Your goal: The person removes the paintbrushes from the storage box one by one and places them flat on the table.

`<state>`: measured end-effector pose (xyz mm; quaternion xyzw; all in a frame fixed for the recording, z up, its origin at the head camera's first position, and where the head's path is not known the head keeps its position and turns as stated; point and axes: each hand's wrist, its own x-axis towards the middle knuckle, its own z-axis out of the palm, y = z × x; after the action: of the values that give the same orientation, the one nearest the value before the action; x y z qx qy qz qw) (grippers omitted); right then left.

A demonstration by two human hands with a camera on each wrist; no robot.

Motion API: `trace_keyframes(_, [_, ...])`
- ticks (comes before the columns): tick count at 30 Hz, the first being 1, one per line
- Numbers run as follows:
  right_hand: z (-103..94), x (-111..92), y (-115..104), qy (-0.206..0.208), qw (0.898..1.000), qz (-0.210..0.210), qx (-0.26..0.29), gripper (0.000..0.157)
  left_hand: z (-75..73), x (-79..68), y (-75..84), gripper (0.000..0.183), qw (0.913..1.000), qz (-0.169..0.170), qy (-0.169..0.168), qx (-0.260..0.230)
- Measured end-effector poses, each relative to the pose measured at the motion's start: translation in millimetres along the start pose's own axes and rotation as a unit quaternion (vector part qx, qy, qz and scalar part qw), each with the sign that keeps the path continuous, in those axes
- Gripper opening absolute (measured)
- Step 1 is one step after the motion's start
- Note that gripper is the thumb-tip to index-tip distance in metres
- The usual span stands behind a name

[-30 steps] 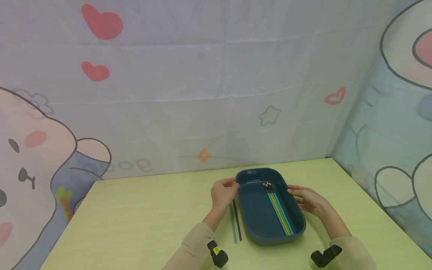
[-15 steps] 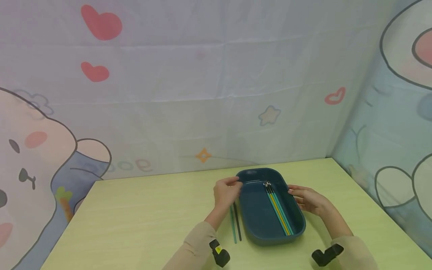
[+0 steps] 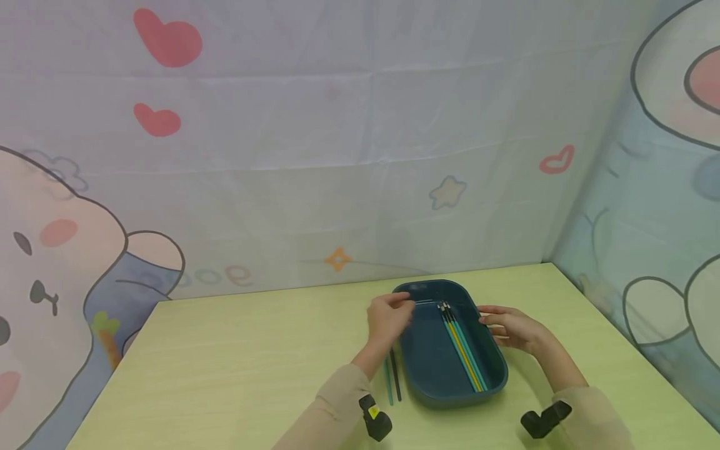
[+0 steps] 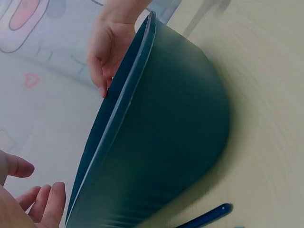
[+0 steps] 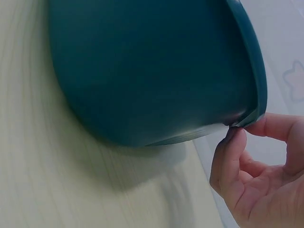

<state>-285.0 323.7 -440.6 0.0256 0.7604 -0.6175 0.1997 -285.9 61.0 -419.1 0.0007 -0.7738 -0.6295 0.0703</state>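
A dark teal plastic box [image 3: 427,369] with rounded corners stands on the table. Inside, along its right side, lie several slim turquoise and yellow pencil-like sticks [image 3: 462,350] with black and pale far ends. My right hand [image 3: 517,331] pinches the box's right rim between thumb and fingers, clearly seen in the right wrist view. Over the far left rim hovers my left hand [image 3: 388,319]; its thumb and fingers stand apart with nothing between them in the left wrist view. A turquoise stick [image 3: 388,384] and a dark stick [image 3: 396,378] lie left of the box, partly hidden by that hand.
The pale yellow-green table [image 3: 225,362] reaches back to a printed cloth backdrop [image 3: 281,125]. Another cloth wall [image 3: 664,219] runs along the right edge. Each wrist wears a black camera mount, such as the left one [image 3: 375,419].
My left hand has moved right from beside the box's left rim to over it. My right hand stays at the right rim, and the box and sticks stay in place.
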Motion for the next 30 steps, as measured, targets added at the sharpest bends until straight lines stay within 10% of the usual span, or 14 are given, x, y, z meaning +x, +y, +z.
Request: trace_keyframes(30, [2.3,-1.6,-0.8,0.010,1.000,0.008,0.001,0.062,45.1,1.4,0.4,0.029,0.9979,-0.031,-0.034,0.045])
